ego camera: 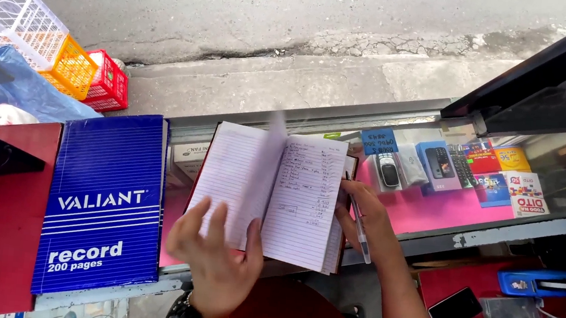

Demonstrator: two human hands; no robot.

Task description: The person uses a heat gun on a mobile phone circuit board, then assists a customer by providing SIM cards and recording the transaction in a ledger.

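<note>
- Notebook (293, 194): open, spine running 12-to-6 o'clock, one page blurred, apparently mid-turn.
- Left hand (218, 256): fingers spread wide on left page.
- Right hand (367, 219): gripping pen (361, 232), tip at 5 o'clock.

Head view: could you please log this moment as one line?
left hand: turning notebook page | right hand: holds pen, steadies notebook | blue record book: closed, alongside

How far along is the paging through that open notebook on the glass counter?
Done: the open notebook lies on the glass counter, its right page already filled with handwriting. In hand: the left hand is turning a blurred page, and the right hand holds a pen. Left: the blue record book lies closed beside it.
</note>
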